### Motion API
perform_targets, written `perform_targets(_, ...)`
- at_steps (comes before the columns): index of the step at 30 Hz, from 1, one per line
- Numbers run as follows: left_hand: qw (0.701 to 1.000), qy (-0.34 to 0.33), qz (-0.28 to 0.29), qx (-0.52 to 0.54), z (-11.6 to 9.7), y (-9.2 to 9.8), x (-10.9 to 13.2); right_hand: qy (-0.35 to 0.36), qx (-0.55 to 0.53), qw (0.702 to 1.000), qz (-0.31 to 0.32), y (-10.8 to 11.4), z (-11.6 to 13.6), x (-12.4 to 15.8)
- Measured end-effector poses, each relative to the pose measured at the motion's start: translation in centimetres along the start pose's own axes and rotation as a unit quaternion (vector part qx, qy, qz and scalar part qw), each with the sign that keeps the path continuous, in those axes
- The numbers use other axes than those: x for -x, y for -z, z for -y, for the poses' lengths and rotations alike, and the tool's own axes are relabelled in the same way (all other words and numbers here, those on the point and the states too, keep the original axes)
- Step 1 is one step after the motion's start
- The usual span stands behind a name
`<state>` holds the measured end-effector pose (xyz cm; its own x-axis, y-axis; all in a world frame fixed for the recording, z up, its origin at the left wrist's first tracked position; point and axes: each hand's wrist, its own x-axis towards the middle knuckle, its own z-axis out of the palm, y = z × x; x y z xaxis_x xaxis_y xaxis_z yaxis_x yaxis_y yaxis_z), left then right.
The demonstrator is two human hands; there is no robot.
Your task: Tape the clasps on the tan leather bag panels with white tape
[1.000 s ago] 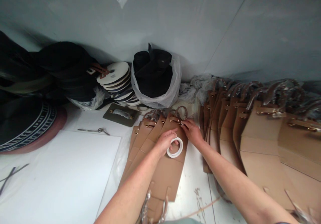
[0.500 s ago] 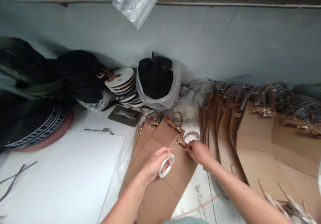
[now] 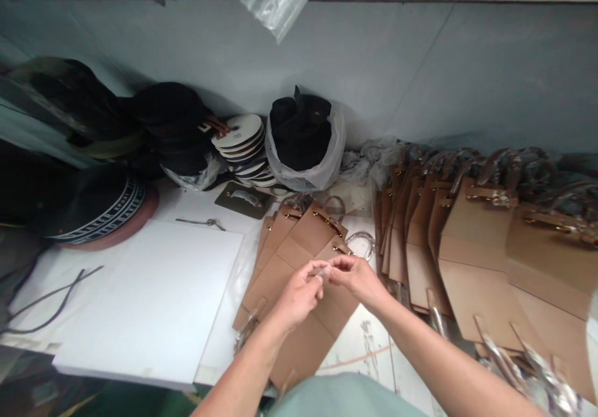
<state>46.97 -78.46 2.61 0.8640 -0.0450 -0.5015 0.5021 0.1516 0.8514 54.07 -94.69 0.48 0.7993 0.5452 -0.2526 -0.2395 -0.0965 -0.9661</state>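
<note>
Both hands meet over a fanned stack of brown bag panels (image 3: 299,236) with wrapped handles and gold-coloured fittings. My left hand (image 3: 301,292) has its fingers curled round the white tape roll (image 3: 320,273), of which only a small part shows. Touching it from the right, my right hand (image 3: 350,273) pinches something tiny and pale near the roll, too small to make out. The top panel's handle (image 3: 362,242) lies just beyond my right hand.
More brown bag panels (image 3: 476,267) stand in a row at the right. Behind are ribbon spools (image 3: 238,133) and a plastic bag of black rolls (image 3: 303,136). White sheets (image 3: 154,298) and a large webbing roll (image 3: 98,205) lie left.
My right hand has let go of the panel's handle fitting and moved left to meet my left hand. The tape roll has turned and is now mostly hidden. The view has shifted slightly.
</note>
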Motion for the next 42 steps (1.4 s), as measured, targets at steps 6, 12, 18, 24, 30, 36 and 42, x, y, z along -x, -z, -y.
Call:
perform_targets(6,0.999,-0.029,-0.033,-0.021,1.9,-0.1,0.5,-0.051,-0.063,0.996,-0.031,-1.5,-1.2,0.6)
perform_targets(12,0.999,-0.031,-0.028,-0.022,2.5,-0.3,0.3,-0.050,-0.122,0.990,-0.053,-1.9,-1.7,1.3)
perform_targets(18,0.997,-0.015,-0.070,0.017,1.9,-1.0,0.0,-0.032,-0.073,0.995,-0.054,-1.7,-1.7,1.6)
perform_targets(24,0.997,0.010,-0.078,0.017,1.4,-1.0,-0.2,-0.014,-0.068,0.995,-0.075,-1.3,-2.5,1.7)
perform_targets(30,0.995,-0.045,-0.030,-0.078,0.5,-0.1,0.1,0.014,-0.015,0.996,-0.083,-0.7,-3.3,1.6)
perform_targets(36,0.982,-0.089,-0.042,-0.162,0.8,0.5,-0.3,0.025,0.129,0.985,-0.107,0.9,-2.9,0.4)
perform_targets(42,0.966,-0.131,-0.033,-0.222,0.5,1.0,-0.8,0.007,0.051,0.998,0.032,2.1,-2.5,-1.3)
